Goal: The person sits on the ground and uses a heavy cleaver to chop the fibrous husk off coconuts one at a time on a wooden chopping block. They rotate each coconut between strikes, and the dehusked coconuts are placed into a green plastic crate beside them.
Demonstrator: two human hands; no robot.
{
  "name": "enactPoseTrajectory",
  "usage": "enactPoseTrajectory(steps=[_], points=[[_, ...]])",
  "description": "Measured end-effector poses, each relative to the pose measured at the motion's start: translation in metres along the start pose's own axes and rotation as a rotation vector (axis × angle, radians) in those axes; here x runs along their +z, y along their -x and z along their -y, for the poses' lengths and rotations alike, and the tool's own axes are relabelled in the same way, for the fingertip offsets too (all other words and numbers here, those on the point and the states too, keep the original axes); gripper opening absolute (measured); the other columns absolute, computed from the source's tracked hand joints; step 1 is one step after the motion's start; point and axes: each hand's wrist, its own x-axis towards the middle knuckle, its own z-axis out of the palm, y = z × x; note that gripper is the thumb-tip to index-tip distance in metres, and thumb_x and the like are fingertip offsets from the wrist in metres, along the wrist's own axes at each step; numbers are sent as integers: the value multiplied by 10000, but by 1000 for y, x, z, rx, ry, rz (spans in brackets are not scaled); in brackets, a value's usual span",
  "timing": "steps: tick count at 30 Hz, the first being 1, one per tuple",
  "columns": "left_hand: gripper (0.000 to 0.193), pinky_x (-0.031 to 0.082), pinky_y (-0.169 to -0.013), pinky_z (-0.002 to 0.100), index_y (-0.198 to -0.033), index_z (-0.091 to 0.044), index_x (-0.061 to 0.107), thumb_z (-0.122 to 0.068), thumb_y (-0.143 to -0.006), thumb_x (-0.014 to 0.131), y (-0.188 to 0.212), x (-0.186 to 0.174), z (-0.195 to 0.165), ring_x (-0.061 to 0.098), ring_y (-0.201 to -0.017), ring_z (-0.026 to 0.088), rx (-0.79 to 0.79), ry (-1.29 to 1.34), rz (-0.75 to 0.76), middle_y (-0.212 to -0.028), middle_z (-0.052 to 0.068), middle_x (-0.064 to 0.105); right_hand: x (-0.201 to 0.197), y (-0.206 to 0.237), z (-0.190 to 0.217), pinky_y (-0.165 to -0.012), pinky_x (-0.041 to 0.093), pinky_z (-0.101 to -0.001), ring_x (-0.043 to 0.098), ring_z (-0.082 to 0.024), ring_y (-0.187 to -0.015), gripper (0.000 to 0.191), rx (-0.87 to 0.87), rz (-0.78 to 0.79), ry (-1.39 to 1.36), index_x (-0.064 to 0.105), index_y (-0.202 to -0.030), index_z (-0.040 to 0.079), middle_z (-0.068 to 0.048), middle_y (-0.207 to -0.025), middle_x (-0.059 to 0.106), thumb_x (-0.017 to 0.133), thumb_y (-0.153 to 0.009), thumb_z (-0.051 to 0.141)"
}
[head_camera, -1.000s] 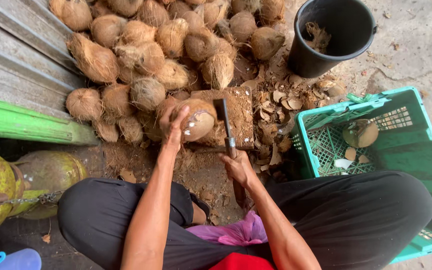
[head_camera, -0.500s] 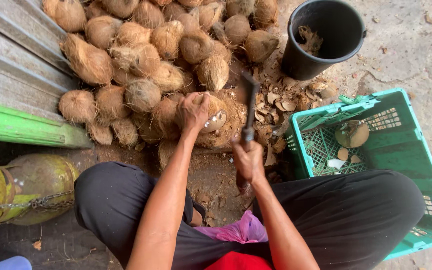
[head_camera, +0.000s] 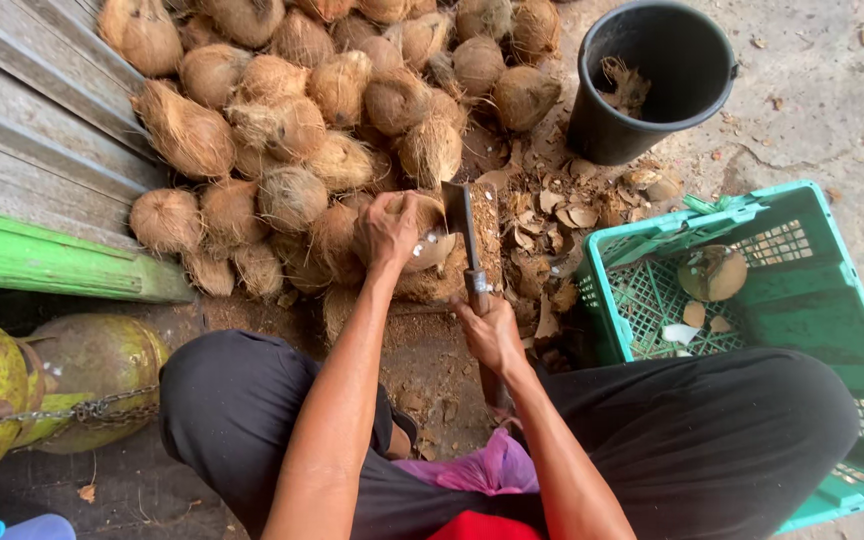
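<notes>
Left hand [head_camera: 389, 228] closed over the husked coconut [head_camera: 422, 235] at frame centre; right hand [head_camera: 492, 335] gripping the cleaver [head_camera: 462, 225] handle; cleaver long axis near vertical, blade pointing toward the upper frame, edge touching the coconut's right side; green crate [head_camera: 802, 300] at right.

An outdoor coconut-husking yard, worked at ground level: a big heap of husked coconuts [head_camera: 302, 110] lies against a corrugated metal wall [head_camera: 22, 120], shell chips [head_camera: 552, 215] litter the bare concrete ground [head_camera: 822, 110], and a black bucket [head_camera: 652, 85] and green plastic crate [head_camera: 802, 300] stand beside the squatting person.
</notes>
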Motion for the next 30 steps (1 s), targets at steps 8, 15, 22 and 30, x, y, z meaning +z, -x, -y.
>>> enactPoseTrajectory(steps=[8, 15, 22, 30], points=[[460, 463, -750, 398, -1106, -118, 665, -542, -976, 543, -9, 8, 3, 526, -868, 226, 135, 78, -40, -985, 88, 568, -2, -4, 6, -372, 353, -279, 451, -83, -429, 321, -285, -127, -151, 600, -696, 134, 25, -569, 543, 698, -963, 282], [362, 475, -781, 395, -986, -114, 655, -432, -1035, 488, -7, 12, 13, 517, -905, 212, 374, -19, -80, -1028, 50, 598, -8, -8, -2, -381, 425, -279, 500, -71, -437, 373, -322, -111, -30, 580, -659, 136, 16, -559, 572, 673, -976, 310], [396, 452, -727, 402, -1028, -137, 654, -517, -956, 567, 2, 1, -7, 538, -867, 241, 58, 57, -26, -982, 81, 599, 3, -15, 0, -385, 343, -333, 370, -106, -434, 403, -23, -160, 274, 548, -664, 174, 3, -551, 513, 603, -1009, 376], [533, 467, -689, 402, -1135, -164, 662, -621, -879, 564, 8, -2, -9, 559, -869, 233, -8, 29, -22, -1038, 87, 580, 3, -33, -23, -352, 371, -344, 394, -117, -405, 437, -195, -227, 316, 517, -657, 137, -10, -533, 522, 565, -1022, 373]])
